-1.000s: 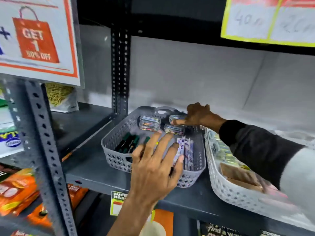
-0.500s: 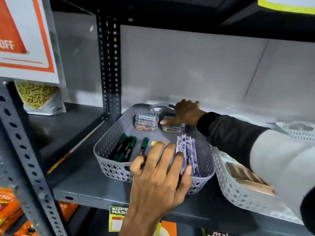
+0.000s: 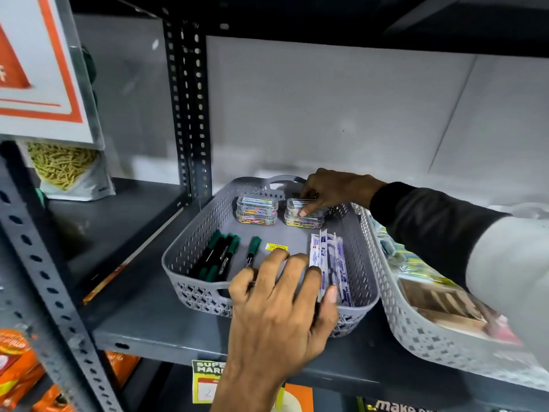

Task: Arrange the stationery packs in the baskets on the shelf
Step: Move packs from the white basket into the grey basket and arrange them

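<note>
A grey perforated basket (image 3: pixel 190 248) sits on the dark metal shelf (image 3: pixel 154 328). At its back stand two stacks of clear paperclip boxes, the left stack (image 3: pixel 257 211) and the right stack (image 3: pixel 303 217). My right hand (image 3: pixel 332 190) reaches to the back and pinches the top box of the right stack. Several green-capped markers (image 3: pixel 218 257) lie at the front left. Upright white-and-blue packs (image 3: pixel 332 260) line the right wall. My left hand (image 3: pixel 282 310) rests spread over the basket's front rim, its fingers against those packs.
A second, paler basket (image 3: pixel 416 331) with mixed stationery stands tilted against the right side. A perforated upright post (image 3: pixel 190 114) rises behind the basket's left. A snack bag (image 3: pixel 68 173) sits on the neighbouring shelf. Orange packets (image 3: pixel 17 370) fill the lower left.
The view has dipped and drawn nearer. My right hand has gone from a flat finger on the right stack to pinching its top box. My left hand stays on the front rim.
</note>
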